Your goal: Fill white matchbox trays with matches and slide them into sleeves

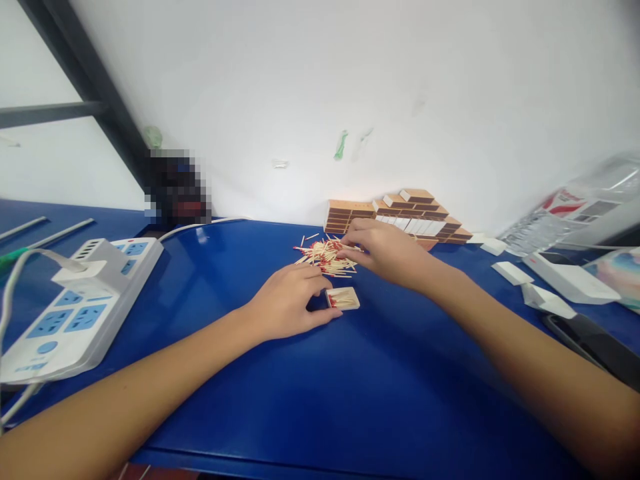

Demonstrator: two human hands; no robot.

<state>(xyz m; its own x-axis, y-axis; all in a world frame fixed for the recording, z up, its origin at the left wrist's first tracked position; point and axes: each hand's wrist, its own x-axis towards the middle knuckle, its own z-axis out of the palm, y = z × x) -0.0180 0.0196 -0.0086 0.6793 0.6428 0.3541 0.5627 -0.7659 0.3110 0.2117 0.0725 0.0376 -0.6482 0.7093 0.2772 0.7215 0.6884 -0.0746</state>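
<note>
A small white matchbox tray (353,306) with several red-tipped matches in it lies on the blue table. My left hand (287,301) grips the left end of this tray, thumb in front and fingers behind. Just behind the tray is a loose heap of matches (327,261), most with red heads. My right hand (383,250) reaches into the heap's right side, thumb and forefinger curled in a pinch on matches; how many is hidden. Behind it, partly covered by the hand, stand stacked matchboxes (350,217) against the wall.
A white power strip (95,320) with a plugged-in adapter and cable sits at left. To the right are a clear plastic bottle (565,207), a white box (573,277), small white pieces (513,273) and a dark phone-like object (595,343). The wall (280,87) bounds the back.
</note>
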